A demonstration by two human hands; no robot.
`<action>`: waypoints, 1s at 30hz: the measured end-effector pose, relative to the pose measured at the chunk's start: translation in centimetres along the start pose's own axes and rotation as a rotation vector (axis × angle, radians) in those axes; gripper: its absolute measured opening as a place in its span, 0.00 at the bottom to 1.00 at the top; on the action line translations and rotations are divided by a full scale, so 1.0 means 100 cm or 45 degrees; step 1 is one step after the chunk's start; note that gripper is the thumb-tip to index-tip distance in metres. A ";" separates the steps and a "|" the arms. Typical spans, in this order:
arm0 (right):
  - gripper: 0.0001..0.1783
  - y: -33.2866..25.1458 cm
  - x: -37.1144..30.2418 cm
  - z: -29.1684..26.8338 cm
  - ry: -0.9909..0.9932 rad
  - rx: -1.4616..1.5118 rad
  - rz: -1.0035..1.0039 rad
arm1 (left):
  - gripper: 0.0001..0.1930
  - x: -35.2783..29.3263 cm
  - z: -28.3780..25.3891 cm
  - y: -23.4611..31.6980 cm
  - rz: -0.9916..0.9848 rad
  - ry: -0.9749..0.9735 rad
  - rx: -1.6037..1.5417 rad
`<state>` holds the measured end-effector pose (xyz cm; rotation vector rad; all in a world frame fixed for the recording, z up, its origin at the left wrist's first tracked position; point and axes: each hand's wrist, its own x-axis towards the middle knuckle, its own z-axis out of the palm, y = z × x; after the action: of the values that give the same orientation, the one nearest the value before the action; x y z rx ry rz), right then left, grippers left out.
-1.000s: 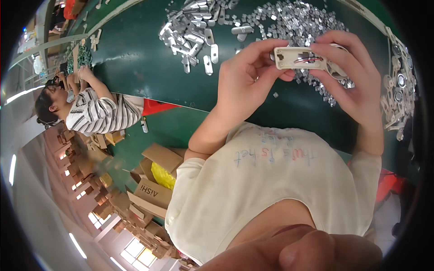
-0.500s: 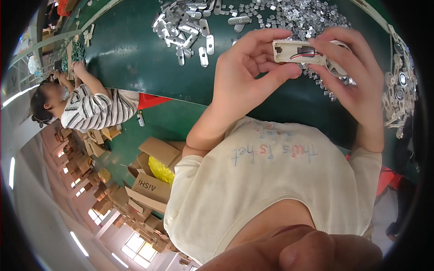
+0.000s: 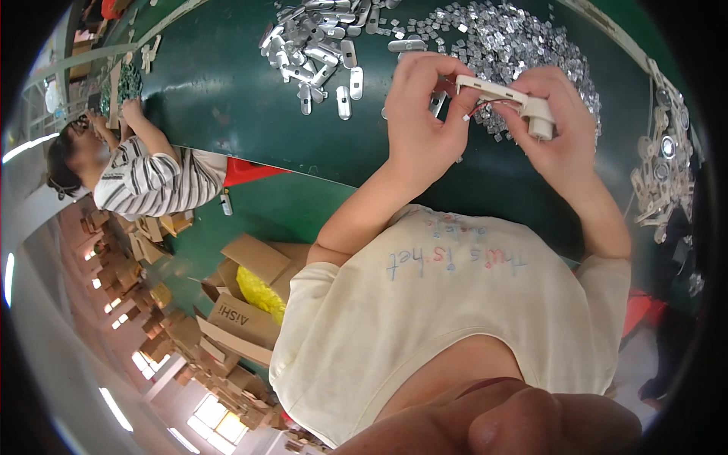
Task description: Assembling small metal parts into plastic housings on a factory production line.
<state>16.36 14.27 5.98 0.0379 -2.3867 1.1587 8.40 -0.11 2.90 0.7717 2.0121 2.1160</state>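
Above the green tabletop (image 3: 227,98), left hand (image 3: 421,114) and right hand (image 3: 557,125) both pinch closed on a cream plastic housing with thin red wires (image 3: 504,98). Risk: wires snag or tear if the fingers twist it.

Cream plastic part (image 3: 504,98), red wires, tilted, held above green table

Metal parts (image 3: 318,45) heaped on green table (image 3: 220,98).
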 end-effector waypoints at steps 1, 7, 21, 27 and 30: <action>0.12 0.004 0.000 0.004 0.036 -0.071 -0.150 | 0.09 0.001 -0.002 -0.005 0.157 -0.013 0.129; 0.12 0.017 0.019 0.014 -0.297 -0.057 0.072 | 0.10 -0.001 -0.014 -0.027 0.138 0.016 0.336; 0.30 -0.048 0.071 -0.031 -0.212 1.220 -0.051 | 0.18 -0.009 -0.045 -0.010 -0.052 0.001 0.233; 0.30 -0.110 0.022 -0.100 0.143 0.947 -0.927 | 0.51 0.067 -0.061 0.157 1.230 -0.104 0.123; 0.29 -0.094 0.032 -0.137 0.117 0.856 -1.057 | 0.43 0.070 -0.029 0.233 1.635 0.085 0.036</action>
<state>21.31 19.03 21.45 1.0480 -1.5080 1.3822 7.03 -2.30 27.29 2.4994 1.6803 2.5594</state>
